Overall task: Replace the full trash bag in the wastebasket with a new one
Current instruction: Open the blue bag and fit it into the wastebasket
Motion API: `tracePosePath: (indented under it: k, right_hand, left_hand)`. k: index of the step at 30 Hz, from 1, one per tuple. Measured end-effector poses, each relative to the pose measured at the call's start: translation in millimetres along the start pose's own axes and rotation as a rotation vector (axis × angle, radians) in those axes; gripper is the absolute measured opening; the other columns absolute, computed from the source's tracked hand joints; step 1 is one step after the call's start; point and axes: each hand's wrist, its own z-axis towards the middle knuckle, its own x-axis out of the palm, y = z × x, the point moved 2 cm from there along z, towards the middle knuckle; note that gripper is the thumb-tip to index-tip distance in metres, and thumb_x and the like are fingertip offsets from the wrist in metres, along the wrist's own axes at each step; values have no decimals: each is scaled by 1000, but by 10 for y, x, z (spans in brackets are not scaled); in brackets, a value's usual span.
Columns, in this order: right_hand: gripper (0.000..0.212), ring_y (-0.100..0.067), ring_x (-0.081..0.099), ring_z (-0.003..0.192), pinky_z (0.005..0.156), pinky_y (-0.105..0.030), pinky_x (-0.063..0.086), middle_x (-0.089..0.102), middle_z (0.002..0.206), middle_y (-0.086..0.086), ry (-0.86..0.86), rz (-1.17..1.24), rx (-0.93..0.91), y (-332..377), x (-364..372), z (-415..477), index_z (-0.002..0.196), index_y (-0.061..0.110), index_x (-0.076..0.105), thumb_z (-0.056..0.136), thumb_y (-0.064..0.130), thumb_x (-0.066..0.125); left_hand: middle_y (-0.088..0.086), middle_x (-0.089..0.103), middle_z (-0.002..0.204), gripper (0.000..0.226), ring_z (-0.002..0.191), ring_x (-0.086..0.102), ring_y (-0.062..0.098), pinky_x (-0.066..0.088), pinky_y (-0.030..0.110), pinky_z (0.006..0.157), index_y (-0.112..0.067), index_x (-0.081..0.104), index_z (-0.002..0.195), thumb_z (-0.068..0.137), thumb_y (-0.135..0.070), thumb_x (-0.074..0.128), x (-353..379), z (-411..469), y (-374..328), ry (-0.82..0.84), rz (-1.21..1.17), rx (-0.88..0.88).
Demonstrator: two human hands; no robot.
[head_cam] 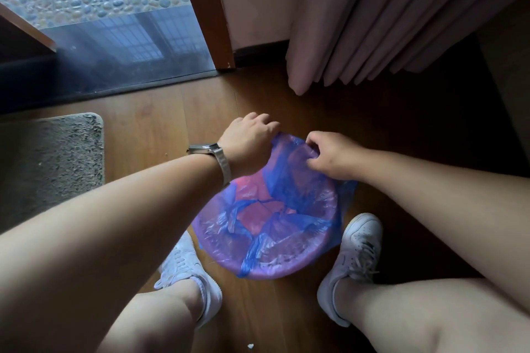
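Note:
A round pink wastebasket (259, 274) stands on the wooden floor between my feet. A thin blue trash bag (289, 195) lines it, stretched over the near and side rim and sagging into the middle. At the far rim, my left hand (248, 145), with a watch on the wrist, grips the bag's edge. My right hand (329, 156) pinches the same far edge beside it, fingers curled into the plastic. The far rim is hidden under both hands.
A grey shaggy mat (51, 157) lies to the left. A glass door with a wooden frame (212, 17) is ahead, and a pink curtain (372, 23) hangs at the right. My white shoes (355, 261) flank the basket. A small white scrap (250, 346) lies on the floor.

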Motion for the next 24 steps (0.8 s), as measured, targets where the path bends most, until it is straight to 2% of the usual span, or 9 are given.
tracePosePath:
  k: [3, 7, 9, 10, 12, 14, 18, 21, 24]
  right_hand:
    - [21, -25, 52, 66, 56, -32, 38, 54, 69, -1, 38, -2, -14, 52, 49, 8, 67, 17, 42, 78, 19, 60]
    - [23, -26, 51, 66, 55, -33, 37, 52, 67, -2, -11, 53, -15, 165, -2, 55, 64, 16, 40, 79, 18, 57]
    - [17, -27, 51, 71, 59, -34, 39, 54, 75, -1, -76, -52, -56, 211, -76, 62, 72, 18, 44, 79, 25, 58]
    - [14, -28, 53, 80, 66, -34, 42, 57, 86, -2, -111, -104, -99, 220, -111, 71, 82, 20, 49, 79, 28, 60]
    - [30, -31, 53, 100, 84, -40, 46, 55, 107, -9, -177, -139, -172, 209, -160, 67, 104, 16, 55, 79, 30, 64]
    - [39, -34, 49, 107, 90, -41, 44, 51, 114, -14, -277, -154, -172, 174, -187, 44, 114, 11, 55, 79, 26, 66]
    - [48, -34, 54, 108, 93, -36, 44, 54, 118, -17, -389, 48, 10, 35, -211, 20, 119, 8, 55, 75, 20, 70]
    - [32, -30, 61, 96, 79, -29, 44, 64, 106, -13, -348, 168, 161, -48, -253, 78, 104, 11, 59, 75, 17, 68]
    - [17, -25, 59, 83, 69, -27, 39, 64, 94, -11, -318, 284, 246, -65, -258, 117, 89, 14, 57, 76, 15, 67]
  left_hand:
    - [8, 63, 102, 15, 96, 59, 35, 48, 37, 69, -17, 61, 102, 93, -27, 56, 61, 0, 110, 26, -117, -1]
    - [14, 60, 92, 14, 83, 58, 39, 32, 31, 61, -12, 53, 88, 92, -23, 60, 63, -90, 222, -8, -253, 6]
    - [13, 57, 85, 20, 77, 55, 39, 28, 31, 59, -16, 44, 81, 93, -23, 58, 30, -127, 287, -9, -290, -47]
    - [11, 54, 80, 23, 75, 53, 38, 26, 32, 58, -17, 41, 79, 93, -23, 58, 15, -150, 324, -16, -316, -89]
    - [6, 48, 73, 26, 70, 49, 38, 25, 33, 57, -17, 38, 77, 92, -22, 58, 4, -202, 406, -48, -360, -192]
    - [5, 47, 68, 27, 66, 42, 35, 26, 34, 57, -15, 38, 76, 92, -22, 58, -4, -250, 492, -94, -409, -325]
    - [-1, 44, 61, 27, 66, 41, 34, 28, 32, 58, -16, 37, 75, 92, -26, 56, -8, -299, 585, -174, -528, -529]
    - [0, 46, 62, 26, 66, 42, 32, 28, 32, 58, -14, 40, 76, 92, -28, 54, -33, -315, 616, -206, -581, -619]
    - [0, 47, 64, 24, 60, 40, 24, 30, 32, 57, -14, 42, 77, 93, -29, 53, -62, -309, 639, -248, -624, -674]
